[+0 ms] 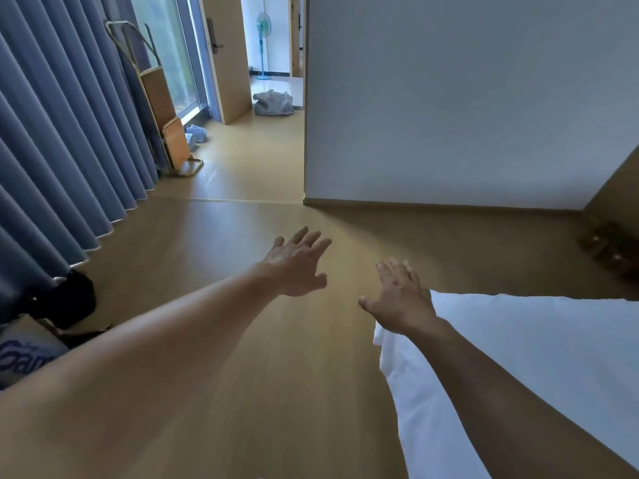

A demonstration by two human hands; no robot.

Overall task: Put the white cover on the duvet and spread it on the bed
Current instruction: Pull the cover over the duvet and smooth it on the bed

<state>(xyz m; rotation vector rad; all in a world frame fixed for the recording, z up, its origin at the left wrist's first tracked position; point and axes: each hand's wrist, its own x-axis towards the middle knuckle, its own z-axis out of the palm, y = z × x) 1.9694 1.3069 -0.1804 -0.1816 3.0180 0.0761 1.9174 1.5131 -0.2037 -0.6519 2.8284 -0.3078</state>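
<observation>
Reaches forward and down with both bare arms over the light wooden plank floor (242, 375). Holds the left hand (297, 264) farther out, back up and palm toward the floor, fingers straight and fanned, thumb spread off to the right; grips nothing there and touches nothing. Holds the right hand (401, 299) nearer and lower in the view, likewise palm down, fingers straight and a little apart, thumb stuck out to the left; wide open too, with nothing between fingers and thumb. Passes the right forearm across the white cloth bedding (536, 357) at lower right, wrist just at its far left corner; cannot tell about contact between arm and cloth. Cannot name the cloth as cover, duvet or sheet either: shows only a smooth flat top and a loose, creased edge hanging toward the floor on its left side. Faces a plain white wall (449, 98) ahead and, left of it and farther off, a grey checked bag (273, 103) on the floor with a turquoise standing fan (262, 46) behind. Looks, along the left side, past a blue-grey pleated curtain (52, 150), a folded wooden table with a metal frame (155, 98) leaning upright against it, a black bundle (69, 299) at the curtain's foot and, just beside that at the left edge, a cardboard box with blue lettering (24, 350).
</observation>
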